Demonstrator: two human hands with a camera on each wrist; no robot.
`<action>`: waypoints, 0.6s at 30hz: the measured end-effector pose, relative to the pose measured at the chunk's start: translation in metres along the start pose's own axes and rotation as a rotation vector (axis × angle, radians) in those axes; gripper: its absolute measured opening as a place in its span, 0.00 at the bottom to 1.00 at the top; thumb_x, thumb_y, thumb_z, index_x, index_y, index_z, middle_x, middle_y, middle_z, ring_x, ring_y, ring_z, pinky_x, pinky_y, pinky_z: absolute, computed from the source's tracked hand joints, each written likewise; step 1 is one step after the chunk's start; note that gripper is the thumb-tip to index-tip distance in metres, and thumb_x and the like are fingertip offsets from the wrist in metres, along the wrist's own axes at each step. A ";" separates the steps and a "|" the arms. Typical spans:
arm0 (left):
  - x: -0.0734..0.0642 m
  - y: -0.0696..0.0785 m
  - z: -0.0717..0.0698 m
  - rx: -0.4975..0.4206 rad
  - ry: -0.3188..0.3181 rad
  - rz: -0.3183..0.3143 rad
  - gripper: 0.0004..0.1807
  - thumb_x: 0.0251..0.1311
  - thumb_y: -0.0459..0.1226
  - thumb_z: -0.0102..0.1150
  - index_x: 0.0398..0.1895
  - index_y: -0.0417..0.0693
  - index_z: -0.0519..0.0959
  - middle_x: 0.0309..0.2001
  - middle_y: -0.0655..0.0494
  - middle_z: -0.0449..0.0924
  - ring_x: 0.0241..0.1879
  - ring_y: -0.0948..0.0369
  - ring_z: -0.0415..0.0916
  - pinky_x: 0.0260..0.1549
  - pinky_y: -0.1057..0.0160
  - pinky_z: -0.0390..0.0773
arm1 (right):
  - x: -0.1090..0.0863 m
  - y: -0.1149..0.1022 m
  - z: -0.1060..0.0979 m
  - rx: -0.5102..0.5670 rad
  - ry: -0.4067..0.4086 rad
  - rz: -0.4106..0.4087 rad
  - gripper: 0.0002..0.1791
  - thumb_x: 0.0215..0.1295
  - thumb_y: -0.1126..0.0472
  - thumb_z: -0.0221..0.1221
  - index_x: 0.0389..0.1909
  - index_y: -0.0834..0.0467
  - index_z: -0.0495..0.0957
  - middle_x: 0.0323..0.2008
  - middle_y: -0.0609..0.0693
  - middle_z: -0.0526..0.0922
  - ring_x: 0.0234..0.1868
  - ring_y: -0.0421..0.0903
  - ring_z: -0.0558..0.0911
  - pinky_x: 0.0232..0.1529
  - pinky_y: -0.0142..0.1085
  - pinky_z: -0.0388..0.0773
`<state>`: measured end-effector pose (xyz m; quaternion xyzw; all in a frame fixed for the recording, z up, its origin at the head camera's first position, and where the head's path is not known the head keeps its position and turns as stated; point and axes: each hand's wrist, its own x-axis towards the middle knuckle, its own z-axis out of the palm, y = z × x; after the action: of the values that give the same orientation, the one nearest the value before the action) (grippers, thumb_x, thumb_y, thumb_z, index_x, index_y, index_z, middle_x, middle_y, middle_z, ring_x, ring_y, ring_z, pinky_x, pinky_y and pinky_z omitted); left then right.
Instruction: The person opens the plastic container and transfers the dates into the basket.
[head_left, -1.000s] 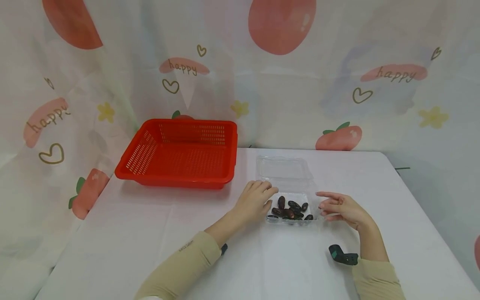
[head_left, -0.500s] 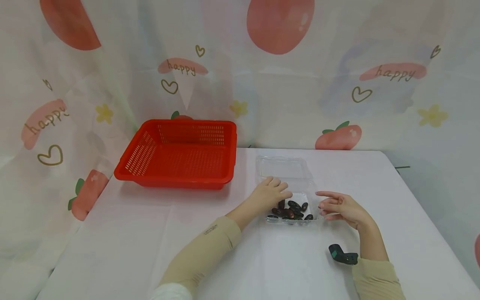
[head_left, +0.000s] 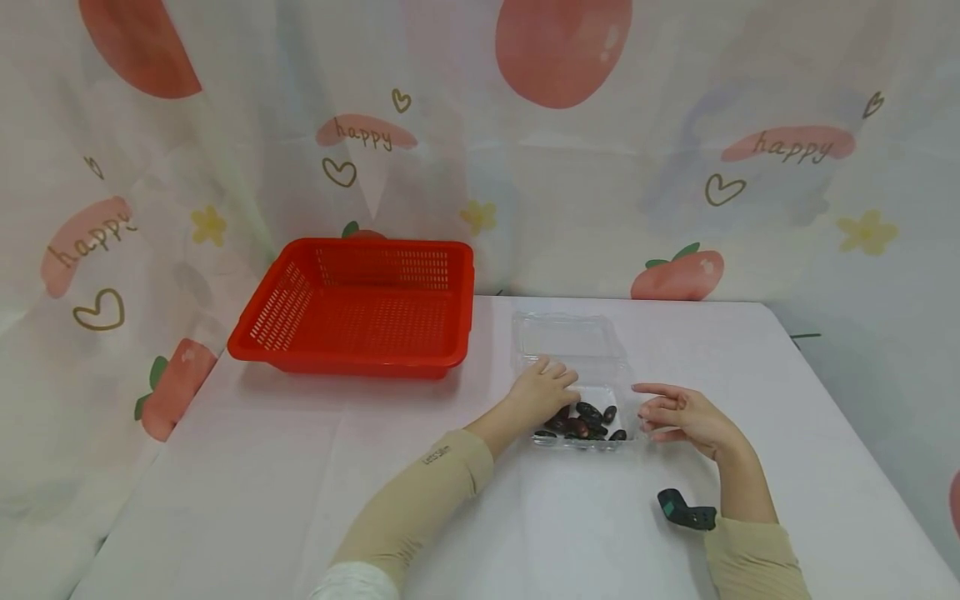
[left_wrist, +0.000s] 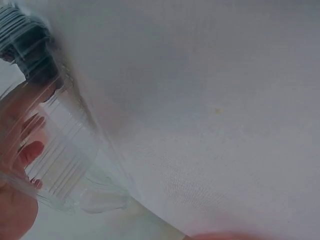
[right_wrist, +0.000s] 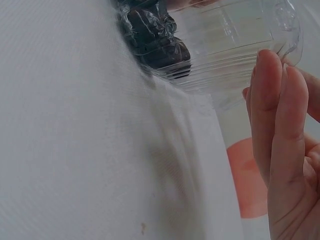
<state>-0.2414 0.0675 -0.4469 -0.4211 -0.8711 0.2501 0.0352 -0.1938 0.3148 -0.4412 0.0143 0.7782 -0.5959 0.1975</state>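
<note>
Reaching into the clear box (head_left: 604,397) on the bench (head_left: 585,517), the left hand (head_left: 538,395) is bent over the dates (head_left: 581,427) at its left side; whether one is pinched in that grip is hidden. By the right hand (head_left: 692,422) nothing is clasped: its grip is held loose beside the box's right wall, and contact cannot be made out. Since the plastic looks light, the box could be dragged or tipped if its rim is caught by a finger. A glossy date might be dropped if held only by its tip, and neighbours could be dislodged. If brushed, the lid (head_left: 566,337), laid back behind, might be shifted.
</note>
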 end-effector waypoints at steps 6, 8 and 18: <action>-0.001 0.000 0.001 0.004 0.017 -0.012 0.23 0.60 0.44 0.52 0.59 0.75 0.65 0.64 0.67 0.58 0.63 0.64 0.53 0.62 0.58 0.53 | 0.000 0.001 -0.001 -0.005 -0.003 -0.001 0.33 0.59 0.59 0.60 0.62 0.66 0.60 0.31 0.45 0.83 0.31 0.41 0.81 0.33 0.35 0.79; 0.000 0.000 0.002 0.006 0.014 -0.017 0.23 0.62 0.44 0.49 0.60 0.73 0.64 0.65 0.67 0.57 0.63 0.63 0.53 0.63 0.58 0.52 | 0.000 0.001 -0.001 -0.005 -0.006 -0.002 0.33 0.59 0.59 0.60 0.62 0.66 0.60 0.31 0.45 0.83 0.31 0.41 0.81 0.33 0.35 0.79; 0.000 0.000 0.005 -0.070 0.030 -0.055 0.20 0.62 0.46 0.48 0.58 0.67 0.65 0.64 0.64 0.57 0.63 0.63 0.54 0.63 0.56 0.53 | 0.000 0.000 0.000 0.005 -0.013 -0.001 0.32 0.59 0.60 0.60 0.62 0.65 0.61 0.30 0.45 0.83 0.31 0.41 0.81 0.33 0.35 0.79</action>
<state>-0.2433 0.0652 -0.4512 -0.4016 -0.8901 0.2119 0.0405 -0.1939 0.3148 -0.4410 0.0107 0.7755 -0.5980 0.2021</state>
